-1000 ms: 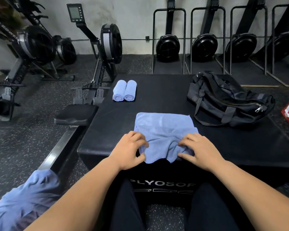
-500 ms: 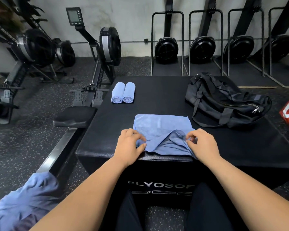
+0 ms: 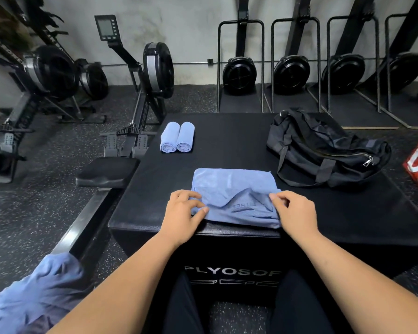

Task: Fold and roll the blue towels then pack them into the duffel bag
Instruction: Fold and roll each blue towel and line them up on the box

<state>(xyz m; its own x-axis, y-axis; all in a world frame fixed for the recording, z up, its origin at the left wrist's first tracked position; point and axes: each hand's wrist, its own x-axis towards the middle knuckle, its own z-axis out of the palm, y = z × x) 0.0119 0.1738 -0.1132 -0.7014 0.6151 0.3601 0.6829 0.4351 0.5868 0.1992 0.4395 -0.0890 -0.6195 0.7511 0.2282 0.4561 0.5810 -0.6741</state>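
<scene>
My left hand [image 3: 185, 209] and right hand [image 3: 295, 209] each pinch the lifted near edge of the blue towel [image 3: 234, 182], one at each side. The towel lies at the near edge of the surface [image 3: 227, 145]. I judge it soft, light and floppy, so holding both corners evenly should keep the fold straight.

The flat towel [image 3: 234, 184] and the two rolled towels [image 3: 177, 137] are blue cloth, matt, with a fine soft nap. The duffel bag [image 3: 323, 145] is black woven fabric, matt and creased, with a shiny metal zip pull [image 3: 368, 162]. The box [image 3: 227, 141] has a black, finely textured cover with a faint sheen along its front edge; the floor [image 3: 46, 213] is speckled, rough-looking rubber.
</scene>
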